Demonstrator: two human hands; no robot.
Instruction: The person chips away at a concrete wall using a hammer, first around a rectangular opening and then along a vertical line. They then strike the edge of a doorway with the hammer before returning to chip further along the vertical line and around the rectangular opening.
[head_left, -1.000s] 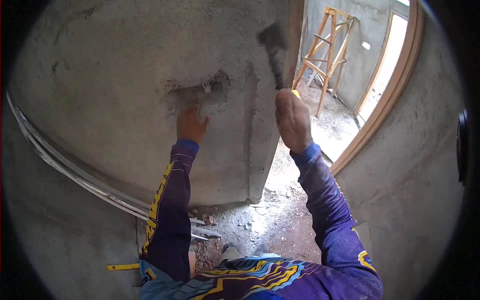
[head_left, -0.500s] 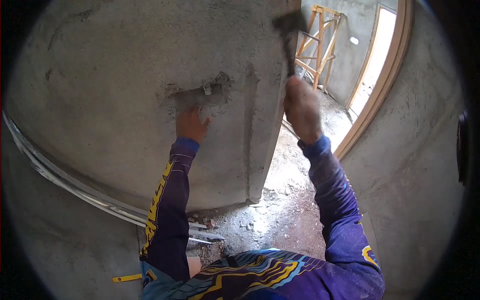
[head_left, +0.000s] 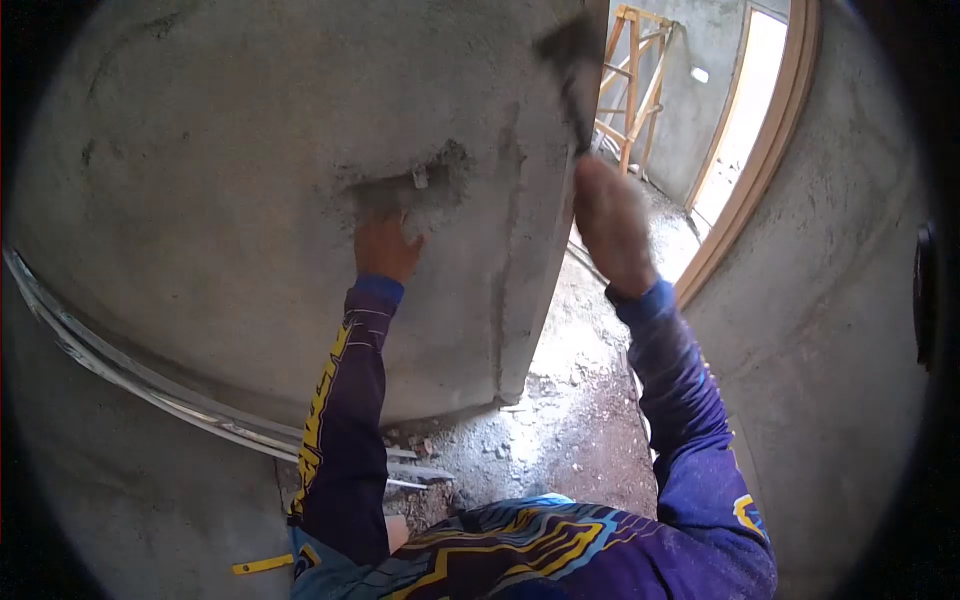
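Observation:
A grey concrete wall has a rough rectangular recess cut into it, with a small pale fitting at its upper edge. My left hand rests at the lower edge of the recess, thumb apart from the fingers; the fingertips are unclear, so I cannot tell whether they hold anything. To the right, my right hand is wrapped round the handle of a hammer-like tool. Its dark, blurred head is raised above the hand, near the wall's right edge.
A wooden ladder stands beyond the doorway, whose wooden frame curves down the right. Long pale strips run along the wall's foot at left. Rubble covers the floor. A yellow object lies at lower left.
The view has shifted slightly. My right hand and the raised tool have moved a little, still near the wall's right edge. My left hand stays at the recess.

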